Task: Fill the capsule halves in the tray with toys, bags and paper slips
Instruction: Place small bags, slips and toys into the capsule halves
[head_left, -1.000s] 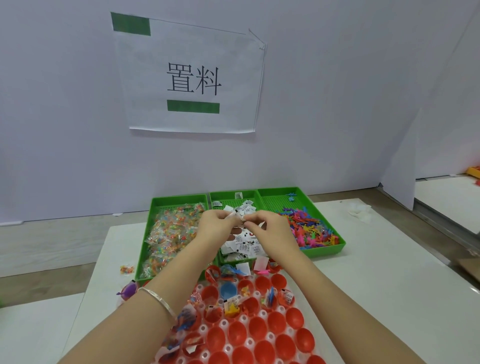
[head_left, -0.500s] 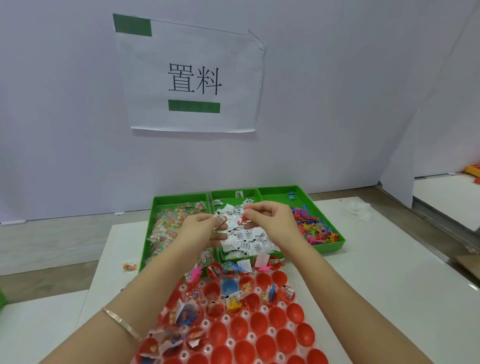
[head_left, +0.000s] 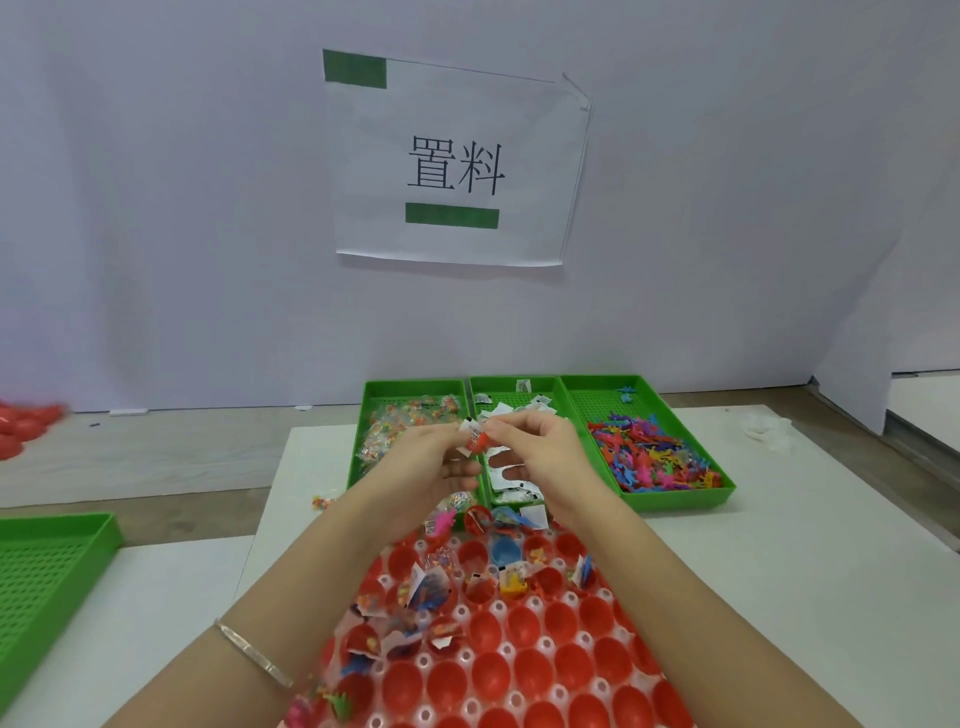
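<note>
A white tray of red capsule halves lies in front of me; the far and left cups hold toys, bags and slips, the near right ones are bare. Behind it stand three green bins: bags on the left, paper slips in the middle, coloured toys on the right. My left hand and my right hand meet above the middle bin. Together they pinch a folded paper slip with a red mark, fingertips touching it from both sides.
A printed sign hangs on the white wall behind. Another green bin sits at the near left. Red capsule halves lie blurred at the far left. A crumpled white bit rests on the table at right, a stray bag left of the bins.
Both hands stayed over the middle bin while handling slips. The view swung left, showing the left green bin and far red halves. The slip is now held up between both hands.
</note>
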